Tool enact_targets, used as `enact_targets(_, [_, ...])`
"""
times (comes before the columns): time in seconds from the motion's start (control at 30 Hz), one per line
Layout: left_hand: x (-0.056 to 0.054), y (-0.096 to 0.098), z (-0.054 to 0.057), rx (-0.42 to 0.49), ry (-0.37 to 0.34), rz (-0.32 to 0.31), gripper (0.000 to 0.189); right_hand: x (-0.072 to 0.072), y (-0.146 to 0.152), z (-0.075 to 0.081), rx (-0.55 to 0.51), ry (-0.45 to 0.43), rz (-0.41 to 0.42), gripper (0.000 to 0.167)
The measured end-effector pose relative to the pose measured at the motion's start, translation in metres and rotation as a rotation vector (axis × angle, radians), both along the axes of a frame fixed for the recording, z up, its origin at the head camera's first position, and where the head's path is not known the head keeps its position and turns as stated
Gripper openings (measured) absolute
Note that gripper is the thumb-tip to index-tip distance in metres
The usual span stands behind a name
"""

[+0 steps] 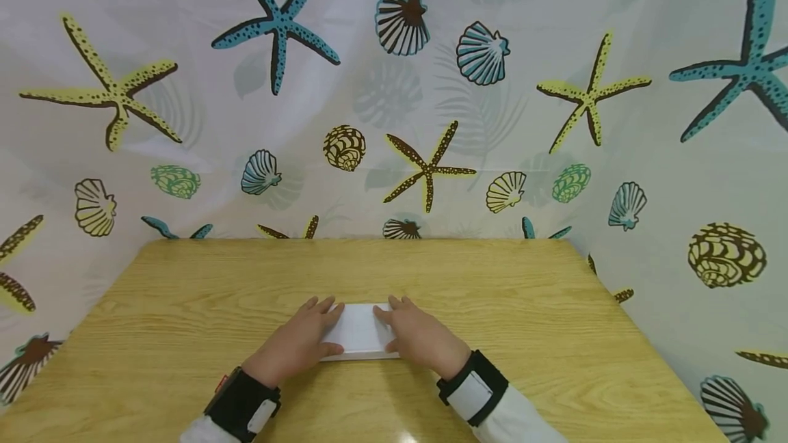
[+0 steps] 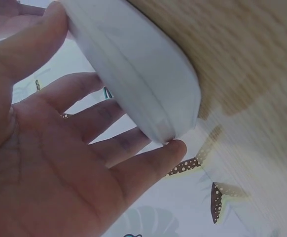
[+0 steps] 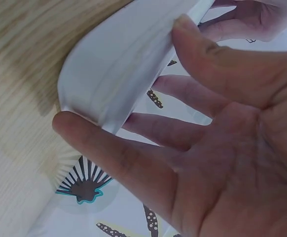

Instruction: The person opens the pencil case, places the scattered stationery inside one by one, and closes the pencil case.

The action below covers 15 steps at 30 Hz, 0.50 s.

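Note:
A flat white rectangular box point(image 1: 362, 328) lies on the wooden table between the two hands. My left hand point(image 1: 297, 344) grips its left end, thumb at the near edge and fingers spread over the top and the end. My right hand point(image 1: 426, 338) holds the right end in the same way, thumb near the front edge. In the left wrist view a seam runs along the side of the white box point(image 2: 133, 74), and the little finger touches its corner. The right wrist view has the little finger against the end of the box point(image 3: 104, 69).
The wooden table point(image 1: 523, 292) stretches out on every side of the box. Behind it and at both sides hangs a pale cloth point(image 1: 363, 101) printed with starfish and shells. Each wrist wears a black strap point(image 1: 473, 388) over a white sleeve point(image 1: 514, 419).

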State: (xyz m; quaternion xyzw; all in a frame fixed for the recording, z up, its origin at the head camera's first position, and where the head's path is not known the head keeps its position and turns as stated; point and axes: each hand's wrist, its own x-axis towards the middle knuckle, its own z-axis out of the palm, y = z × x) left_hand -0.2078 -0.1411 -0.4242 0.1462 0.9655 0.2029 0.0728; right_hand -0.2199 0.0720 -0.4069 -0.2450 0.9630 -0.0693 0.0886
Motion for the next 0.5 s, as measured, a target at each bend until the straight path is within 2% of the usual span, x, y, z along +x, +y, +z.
enact_targets(0.5, [-0.0011,-0.0001,-0.0009,0.011,-0.004,-0.002,0.071,-0.0024,0.0031,-0.0008,-0.007,-0.029,-0.014,0.063])
